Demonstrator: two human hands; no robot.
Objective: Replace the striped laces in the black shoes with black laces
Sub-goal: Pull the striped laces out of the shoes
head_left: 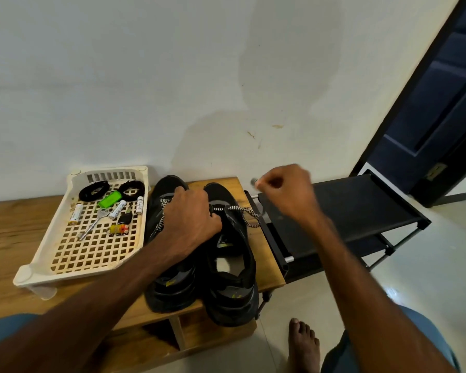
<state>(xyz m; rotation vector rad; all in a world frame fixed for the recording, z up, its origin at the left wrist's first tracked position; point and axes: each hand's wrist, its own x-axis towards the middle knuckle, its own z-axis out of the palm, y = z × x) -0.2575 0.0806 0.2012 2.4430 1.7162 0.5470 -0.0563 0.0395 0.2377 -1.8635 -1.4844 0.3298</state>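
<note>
Two black shoes stand side by side on a wooden bench [11, 238], the left shoe [172, 281] and the right shoe [234, 289]. Both carry black-and-white striped laces; one striped lace [162, 222] is in the left shoe, and another striped lace [249, 215] trails off the right shoe's side. My left hand [191, 222] lies over the shoes' lacing, fingers curled down onto the right shoe's upper. My right hand [288, 192] is raised to the right, blurred, pinching what looks like the striped lace's end. Two coiled black laces [93, 191] [131, 188] lie in the tray.
A cream lattice tray [33, 273] left of the shoes holds batteries, a key, a green tag and small items. A black shoe rack [361, 205] stands right of the bench. A dark door [441, 103] is at the far right. My bare foot [304, 345] is on the floor.
</note>
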